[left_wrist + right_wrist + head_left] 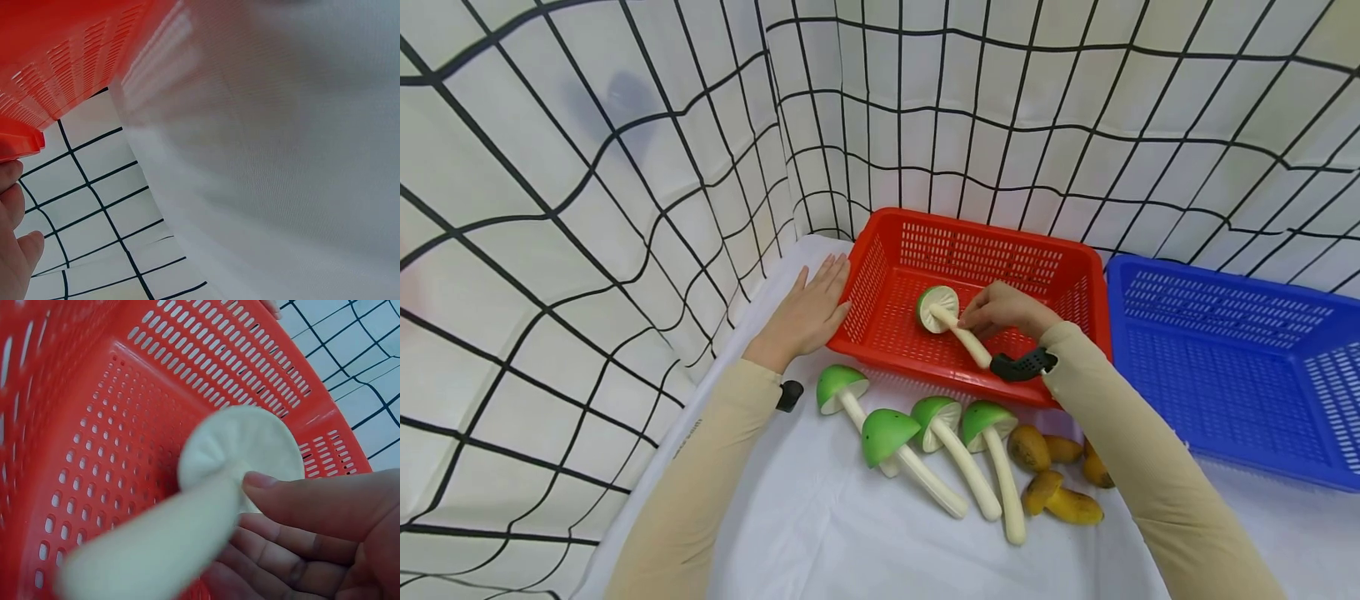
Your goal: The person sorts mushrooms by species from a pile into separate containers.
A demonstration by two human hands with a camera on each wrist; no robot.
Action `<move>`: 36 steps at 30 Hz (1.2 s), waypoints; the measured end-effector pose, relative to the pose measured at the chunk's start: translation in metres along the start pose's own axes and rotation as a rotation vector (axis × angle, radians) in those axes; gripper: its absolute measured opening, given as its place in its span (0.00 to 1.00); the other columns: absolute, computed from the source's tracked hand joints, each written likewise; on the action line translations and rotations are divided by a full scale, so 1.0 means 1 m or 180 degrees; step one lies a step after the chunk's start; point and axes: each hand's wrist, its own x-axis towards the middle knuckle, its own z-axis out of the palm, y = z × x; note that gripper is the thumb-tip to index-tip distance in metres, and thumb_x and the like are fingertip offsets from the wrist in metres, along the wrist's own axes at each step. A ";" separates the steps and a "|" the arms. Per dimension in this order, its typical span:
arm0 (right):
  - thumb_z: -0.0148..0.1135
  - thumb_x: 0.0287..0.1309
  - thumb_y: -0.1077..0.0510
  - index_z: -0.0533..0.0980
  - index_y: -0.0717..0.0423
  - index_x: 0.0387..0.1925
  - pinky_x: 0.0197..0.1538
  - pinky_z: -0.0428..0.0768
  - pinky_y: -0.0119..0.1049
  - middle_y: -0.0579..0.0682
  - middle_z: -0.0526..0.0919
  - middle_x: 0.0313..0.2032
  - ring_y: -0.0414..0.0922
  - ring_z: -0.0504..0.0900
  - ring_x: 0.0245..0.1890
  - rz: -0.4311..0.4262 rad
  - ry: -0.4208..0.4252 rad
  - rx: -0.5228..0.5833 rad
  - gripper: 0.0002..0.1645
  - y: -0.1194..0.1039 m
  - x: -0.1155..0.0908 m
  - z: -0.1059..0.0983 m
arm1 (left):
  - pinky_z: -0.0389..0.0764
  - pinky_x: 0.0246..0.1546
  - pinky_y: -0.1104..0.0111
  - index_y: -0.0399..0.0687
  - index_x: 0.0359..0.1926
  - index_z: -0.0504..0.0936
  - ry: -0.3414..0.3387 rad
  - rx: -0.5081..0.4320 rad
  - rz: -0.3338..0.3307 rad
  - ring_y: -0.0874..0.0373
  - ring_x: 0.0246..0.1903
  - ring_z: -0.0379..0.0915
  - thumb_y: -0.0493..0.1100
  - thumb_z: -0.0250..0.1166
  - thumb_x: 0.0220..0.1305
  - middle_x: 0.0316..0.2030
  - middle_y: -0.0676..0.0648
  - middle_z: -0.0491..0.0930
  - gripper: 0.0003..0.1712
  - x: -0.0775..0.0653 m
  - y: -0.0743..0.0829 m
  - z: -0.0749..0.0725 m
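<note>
My right hand (1006, 310) pinches a green-capped toy mushroom (970, 343) by its pale stem, inside the red basket (880, 354). In the right wrist view the thumb (300, 500) lies against the stem just below the cap's pale underside (244, 447). My left hand (808, 312) has its fingers extended and rests at the basket's left rim; the left wrist view shows its fingertips (11, 181) by the red rim. Several more green-capped mushrooms (955, 454) lie on the white cloth in front of the basket.
Brown and yellow mushrooms (1071, 504) lie right of the green ones, partly behind my right sleeve. A blue basket (1210, 358) stands to the right of the red one. Black wire grid (1015, 129) over white cloth walls the back and left sides.
</note>
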 end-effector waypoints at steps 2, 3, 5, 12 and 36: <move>0.59 0.60 0.63 0.79 0.72 0.43 0.46 0.81 0.46 0.55 0.84 0.34 0.45 0.83 0.33 0.0007 -0.0059 -0.0012 0.14 -0.001 0.000 0.000 | 0.32 0.69 0.55 0.37 0.73 0.42 0.0001 0.0015 -0.0003 0.53 0.72 0.27 0.49 0.41 0.73 0.73 0.43 0.38 0.35 0.000 0.000 -0.001; 0.59 0.60 0.63 0.79 0.73 0.43 0.46 0.81 0.45 0.56 0.84 0.34 0.45 0.83 0.33 0.0011 -0.0080 -0.0011 0.14 -0.001 0.000 0.000 | 0.32 0.69 0.55 0.37 0.73 0.42 0.0001 0.0019 -0.0001 0.53 0.72 0.27 0.49 0.40 0.73 0.73 0.43 0.38 0.35 0.000 0.000 -0.001; 0.58 0.61 0.64 0.78 0.74 0.44 0.46 0.81 0.45 0.58 0.84 0.36 0.45 0.83 0.33 -0.0001 -0.0111 -0.0027 0.15 -0.004 -0.002 0.000 | 0.32 0.69 0.54 0.36 0.73 0.42 -0.0001 0.0016 0.0004 0.52 0.72 0.27 0.49 0.40 0.73 0.73 0.42 0.38 0.35 -0.001 0.000 -0.002; 0.58 0.60 0.64 0.77 0.75 0.44 0.44 0.82 0.42 0.61 0.83 0.36 0.50 0.83 0.36 -0.0231 -0.0077 -0.0048 0.16 -0.018 -0.013 0.003 | 0.31 0.69 0.55 0.35 0.73 0.42 0.0046 -0.0045 0.0021 0.53 0.72 0.27 0.49 0.40 0.73 0.73 0.42 0.38 0.35 -0.004 -0.001 -0.003; 0.62 0.58 0.59 0.80 0.63 0.43 0.47 0.80 0.43 0.56 0.84 0.37 0.59 0.82 0.42 -0.0750 0.0000 0.0213 0.13 -0.038 -0.080 0.015 | 0.32 0.69 0.54 0.36 0.73 0.42 0.0007 -0.0046 0.0000 0.52 0.72 0.28 0.49 0.41 0.73 0.73 0.42 0.39 0.36 -0.002 0.003 -0.002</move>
